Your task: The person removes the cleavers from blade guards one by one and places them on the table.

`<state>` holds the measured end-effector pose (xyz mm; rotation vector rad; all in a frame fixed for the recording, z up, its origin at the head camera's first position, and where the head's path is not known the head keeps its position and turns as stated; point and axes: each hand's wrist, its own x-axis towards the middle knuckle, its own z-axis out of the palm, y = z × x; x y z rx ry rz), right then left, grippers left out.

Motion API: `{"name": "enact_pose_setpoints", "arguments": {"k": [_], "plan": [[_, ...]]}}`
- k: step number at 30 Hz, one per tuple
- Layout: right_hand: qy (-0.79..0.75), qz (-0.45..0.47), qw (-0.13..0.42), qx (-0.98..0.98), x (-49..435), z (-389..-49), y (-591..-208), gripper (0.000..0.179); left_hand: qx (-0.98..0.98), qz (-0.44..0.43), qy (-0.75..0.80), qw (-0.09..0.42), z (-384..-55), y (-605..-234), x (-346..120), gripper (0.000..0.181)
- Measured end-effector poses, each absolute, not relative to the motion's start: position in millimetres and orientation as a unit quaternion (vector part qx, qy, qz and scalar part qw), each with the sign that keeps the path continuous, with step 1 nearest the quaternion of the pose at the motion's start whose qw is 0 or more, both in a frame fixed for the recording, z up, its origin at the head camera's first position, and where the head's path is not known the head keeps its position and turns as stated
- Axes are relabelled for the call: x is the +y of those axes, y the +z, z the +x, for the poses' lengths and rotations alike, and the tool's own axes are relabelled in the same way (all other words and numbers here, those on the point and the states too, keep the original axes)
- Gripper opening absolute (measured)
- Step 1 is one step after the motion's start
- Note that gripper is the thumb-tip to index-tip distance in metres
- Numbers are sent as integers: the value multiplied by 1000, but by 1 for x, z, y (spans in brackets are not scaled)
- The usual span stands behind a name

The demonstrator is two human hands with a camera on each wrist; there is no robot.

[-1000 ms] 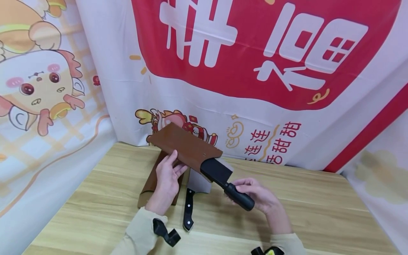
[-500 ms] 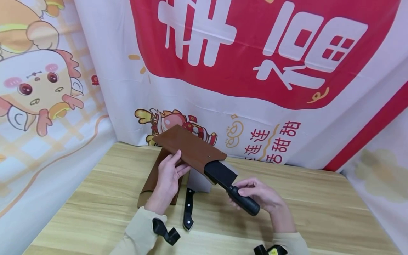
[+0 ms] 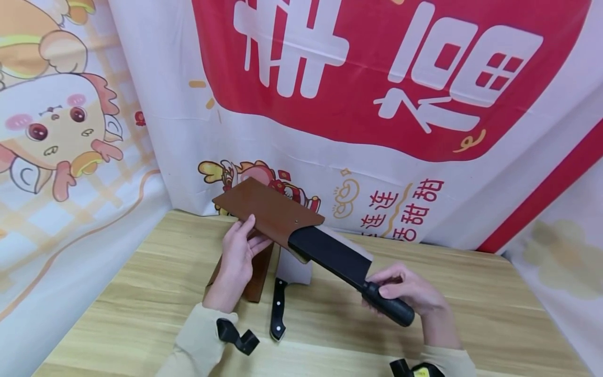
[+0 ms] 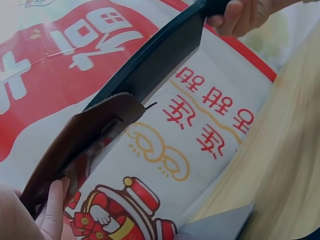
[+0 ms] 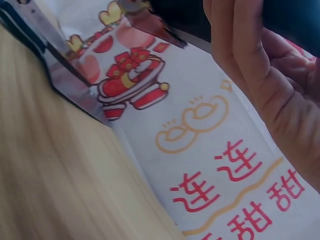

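Note:
A black-handled cleaver (image 3: 332, 254) is held above the table, tilted, with the front part of its blade inside a brown leather sheath (image 3: 268, 207). My left hand (image 3: 237, 256) grips the sheath along its lower edge, fingers beneath and behind it. My right hand (image 3: 407, 288) holds the cleaver's handle. In the left wrist view the dark blade (image 4: 150, 62) runs out of the sheath's mouth (image 4: 117, 107). Below, a second cleaver (image 3: 279, 309) with a riveted black handle lies on the table beside another brown sheath (image 3: 259, 272), partly hidden by my left arm.
The wooden table (image 3: 471, 309) meets a white and red printed cloth (image 3: 358, 125) hanging behind it. Another printed cloth (image 3: 136, 220) hangs on the left. In the right wrist view the second cleaver (image 5: 45, 55) shows at the upper left.
The right hand has moved right and toward the front with the cleaver, and much more of its blade shows outside the sheath. The left hand and sheath have shifted slightly left.

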<state>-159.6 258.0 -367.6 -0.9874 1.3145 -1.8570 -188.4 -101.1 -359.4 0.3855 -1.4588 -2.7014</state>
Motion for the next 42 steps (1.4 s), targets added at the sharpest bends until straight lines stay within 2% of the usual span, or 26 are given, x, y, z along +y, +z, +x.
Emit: {"name": "enact_pose_setpoints", "arguments": {"k": [6, 11, 23, 31, 36, 42], "plan": [[-696, -424, 318, 485, 274, -158, -365, 33, -478, 124, -869, 24, -189, -357, -105, 45], [-664, -463, 294, 508, 288, -157, -365, 33, -468, 117, -876, 33, -189, -354, -111, 33], [-671, -484, 244, 506, 313, -150, -362, 44, -449, 118, -884, 55, -189, -346, -130, 20], [-706, -447, 240, 494, 308, -153, -359, 43, -459, 125, -879, 45, -187, -346, -126, 21], [-711, -418, 216, 522, 306, -153, -357, 42, -465, 113, -877, 42, -186, -348, -118, 21], [-730, -354, 193, 551, 305, -150, -354, 43, -469, 81, -879, 23, -183, -347, -101, 8]]}}
